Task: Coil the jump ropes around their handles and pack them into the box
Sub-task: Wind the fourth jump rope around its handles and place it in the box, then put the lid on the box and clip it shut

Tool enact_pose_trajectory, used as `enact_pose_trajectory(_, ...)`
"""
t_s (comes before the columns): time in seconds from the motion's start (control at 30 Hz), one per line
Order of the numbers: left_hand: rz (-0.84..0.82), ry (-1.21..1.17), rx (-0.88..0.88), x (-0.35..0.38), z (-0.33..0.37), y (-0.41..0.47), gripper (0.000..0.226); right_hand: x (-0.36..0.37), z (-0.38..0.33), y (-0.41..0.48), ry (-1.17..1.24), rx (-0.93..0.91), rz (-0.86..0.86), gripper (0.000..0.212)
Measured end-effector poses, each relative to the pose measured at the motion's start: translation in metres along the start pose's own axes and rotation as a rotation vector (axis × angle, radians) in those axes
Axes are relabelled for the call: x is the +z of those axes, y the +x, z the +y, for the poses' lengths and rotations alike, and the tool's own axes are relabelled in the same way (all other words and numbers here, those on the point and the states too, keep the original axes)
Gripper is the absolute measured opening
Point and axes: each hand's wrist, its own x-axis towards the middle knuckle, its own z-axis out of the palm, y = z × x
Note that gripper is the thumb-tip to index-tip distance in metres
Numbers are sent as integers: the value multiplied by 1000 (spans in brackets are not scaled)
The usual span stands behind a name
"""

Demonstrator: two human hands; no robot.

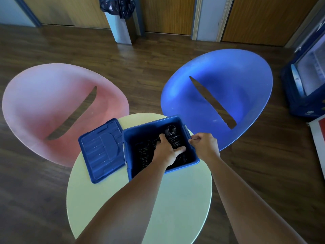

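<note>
I am holding a coiled jump rope (173, 136) down inside the box (146, 174), left hand (167, 150) clamped around it, beside other coils (143, 155) (count unclear). My right hand (204, 145) is gripping the box's right rim, apparently steadying it; the lid (102, 150) is lying left of the box.

Your left hand (168, 150) is hemmed in by the box (182, 165) walls and coiled ropes (173, 138), open only upward; the lid (100, 152) lies to its left, the blue chair (228, 85) beyond your right hand (204, 145), and bare table (179, 208) nearer you.
</note>
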Motion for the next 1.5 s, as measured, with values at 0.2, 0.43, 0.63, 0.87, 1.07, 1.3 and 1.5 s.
enact_pose_trajectory(0.2,-17,3,8,-13,-4,0,81,-2,-3,-8,-31,-20,22,18)
enact_pose_trajectory(0.43,-5,4,57,-33,-11,-3,72,-4,-22,-16,-80,-74,91,25)
enact_pose_trajectory(0.63,75,-62,70,-80,-31,-11,42,13,-60,-26,-91,-173,86,25)
enact_pose_trajectory(0.87,236,-328,33,-166,-89,-13,10,74,-134,-48,-80,-300,-22,21)
enact_pose_trajectory(1.07,312,-534,-123,-235,-162,-1,7,148,-186,-64,-95,-349,-196,23)
enact_pose_trajectory(1.3,205,-537,-296,-269,-241,41,29,257,-206,-42,-169,-215,-298,43)
enact_pose_trajectory(1.5,93,-576,-394,-265,-278,92,17,319,-177,-6,-294,76,-231,49)
